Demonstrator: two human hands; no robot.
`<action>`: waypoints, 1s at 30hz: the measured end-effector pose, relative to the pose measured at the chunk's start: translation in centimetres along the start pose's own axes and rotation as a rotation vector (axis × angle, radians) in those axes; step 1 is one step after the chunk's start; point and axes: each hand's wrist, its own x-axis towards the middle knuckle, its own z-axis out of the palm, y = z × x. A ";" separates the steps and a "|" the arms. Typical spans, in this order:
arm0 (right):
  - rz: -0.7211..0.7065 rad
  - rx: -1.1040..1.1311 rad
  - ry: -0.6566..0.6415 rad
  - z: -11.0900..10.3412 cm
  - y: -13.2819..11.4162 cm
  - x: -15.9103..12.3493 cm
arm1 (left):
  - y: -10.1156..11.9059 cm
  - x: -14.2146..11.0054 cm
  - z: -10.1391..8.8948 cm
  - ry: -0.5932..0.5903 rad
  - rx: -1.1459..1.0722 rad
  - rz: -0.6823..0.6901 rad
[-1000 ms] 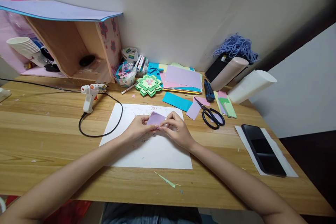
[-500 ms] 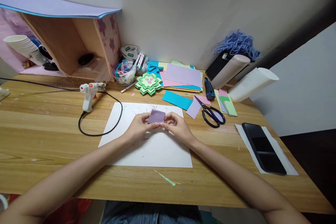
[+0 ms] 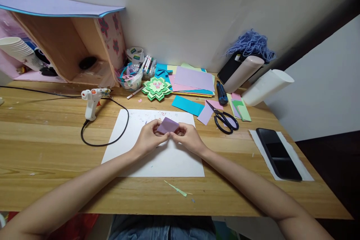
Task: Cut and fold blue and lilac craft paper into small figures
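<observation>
A small piece of purple paper (image 3: 168,125) is held up between my two hands, above a white sheet (image 3: 180,161) that lies on the wooden table. My left hand (image 3: 149,135) grips its left side, thumb at the lower edge and fingers behind. On the other side, my right hand (image 3: 189,138) pinches it in the same way, the two thumb tips close together. The fingers behind the paper are partly hidden. Beyond the hands lie a layered green paper flower (image 3: 156,89) with a pink centre and a blue paper strip (image 3: 187,105).
A glue gun (image 3: 91,103) with a looping black cord stands left. Black scissors (image 3: 223,118) rest on paper pieces to the right, near a blue utility knife (image 3: 222,93). A phone (image 3: 278,153) lies far right. Coloured sheets (image 3: 194,78) and an open box (image 3: 109,45) line the wall.
The purple paper has turned in my fingers and now sits tilted, with a corner toward the upper right. Both hands still hold it. The whole view has shifted slightly.
</observation>
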 end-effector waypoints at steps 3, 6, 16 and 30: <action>-0.019 0.000 -0.012 0.0 0.5 0.1 | -0.2 0.0 0.1 0.015 0.040 0.003; -0.013 0.043 -0.043 -0.1 0.5 0.2 | -0.6 0.3 0.0 0.006 0.009 -0.012; 0.045 0.052 -0.074 -0.4 -0.3 0.4 | -0.8 0.3 -0.3 -0.004 -0.062 -0.050; 0.032 0.020 -0.052 -0.3 0.2 0.2 | -0.1 0.4 -0.3 -0.042 -0.048 -0.146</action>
